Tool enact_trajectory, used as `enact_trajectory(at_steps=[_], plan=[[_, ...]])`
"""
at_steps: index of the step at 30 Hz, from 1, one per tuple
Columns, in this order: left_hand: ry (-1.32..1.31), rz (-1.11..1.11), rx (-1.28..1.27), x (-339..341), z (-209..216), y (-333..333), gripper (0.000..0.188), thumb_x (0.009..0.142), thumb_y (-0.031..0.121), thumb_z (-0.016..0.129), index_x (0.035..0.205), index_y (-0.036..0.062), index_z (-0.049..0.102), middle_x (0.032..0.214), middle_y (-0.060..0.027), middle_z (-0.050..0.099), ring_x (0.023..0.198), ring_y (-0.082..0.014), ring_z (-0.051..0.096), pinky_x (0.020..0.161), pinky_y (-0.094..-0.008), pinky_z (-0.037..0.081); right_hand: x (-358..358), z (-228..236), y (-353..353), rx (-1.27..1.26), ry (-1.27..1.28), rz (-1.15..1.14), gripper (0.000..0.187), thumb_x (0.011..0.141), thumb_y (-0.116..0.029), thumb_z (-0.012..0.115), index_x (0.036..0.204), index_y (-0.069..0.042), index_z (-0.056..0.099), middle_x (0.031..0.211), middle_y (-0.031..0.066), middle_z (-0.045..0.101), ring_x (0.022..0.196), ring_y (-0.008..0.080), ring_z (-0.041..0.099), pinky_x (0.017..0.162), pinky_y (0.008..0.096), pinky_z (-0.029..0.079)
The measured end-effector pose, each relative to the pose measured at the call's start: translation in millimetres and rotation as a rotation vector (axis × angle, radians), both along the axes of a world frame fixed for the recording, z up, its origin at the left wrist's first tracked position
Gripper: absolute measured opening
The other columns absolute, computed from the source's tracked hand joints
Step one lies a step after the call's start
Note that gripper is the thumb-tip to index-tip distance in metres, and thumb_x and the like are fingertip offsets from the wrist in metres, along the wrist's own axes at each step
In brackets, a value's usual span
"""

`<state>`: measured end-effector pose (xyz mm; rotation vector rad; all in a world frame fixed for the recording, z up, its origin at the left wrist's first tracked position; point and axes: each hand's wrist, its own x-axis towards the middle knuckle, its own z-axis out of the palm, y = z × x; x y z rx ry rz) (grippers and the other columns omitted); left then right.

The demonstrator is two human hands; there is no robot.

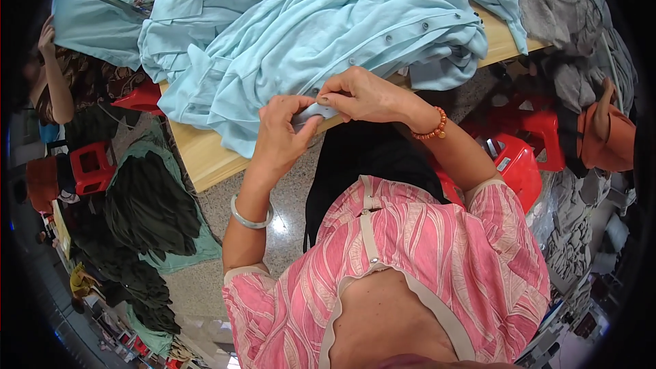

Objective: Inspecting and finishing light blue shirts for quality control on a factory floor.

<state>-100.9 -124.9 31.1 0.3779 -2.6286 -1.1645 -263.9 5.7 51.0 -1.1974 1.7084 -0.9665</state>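
A light blue button-up shirt (287, 48) lies heaped and wrinkled over the wooden table (198, 154), its row of dark buttons (388, 39) running toward my hands. At the table's near edge, my left hand (280, 126) pinches a pale grey-blue fold of the cloth (321, 111) between thumb and fingers. From the other side my right hand (355, 94) closes on the same fold, its thumb and fingertips together near a button. Whatever lies right under those fingertips is hidden. My left wrist carries a pale bangle, my right a beaded bracelet.
Red plastic stools (516, 167) stand at the right, another red stool (92, 166) at the left. Dark clothes (154, 198) are piled on green cloth on the left floor. Grey garments (560, 0) lie at the far right. Other people's arms (58, 85) show at both sides.
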Motion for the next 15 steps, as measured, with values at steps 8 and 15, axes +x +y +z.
enact_trajectory(at_steps=[8, 15], plan=[[-0.064, 0.041, 0.238, -1, -8, -5, 0.013, 0.075, 0.011, 0.073, 0.083, 0.0033, 0.066, 0.075, -0.0065, 0.06, 0.074, -0.0195, 0.053, 0.065, -0.0309, 0.042, 1, -10, 7, -0.026, -0.052, 0.031, 0.02, 0.081, -0.013, 0.063, 0.085, 0.006, 0.066, 0.067, 0.0149, 0.064, 0.06, 0.0188, 0.062, 0.059, 0.0322, 0.049], [0.004, -0.01, -0.055, 0, -8, -5, 0.01, 0.074, 0.007, 0.07, 0.081, 0.0061, 0.062, 0.075, -0.0065, 0.061, 0.076, -0.0233, 0.056, 0.077, -0.0352, 0.039, 14, -17, 10, -0.39, 0.304, -0.061, 0.007, 0.08, -0.004, 0.064, 0.084, 0.001, 0.061, 0.079, 0.0148, 0.06, 0.072, 0.0332, 0.061, 0.064, 0.0382, 0.048]])
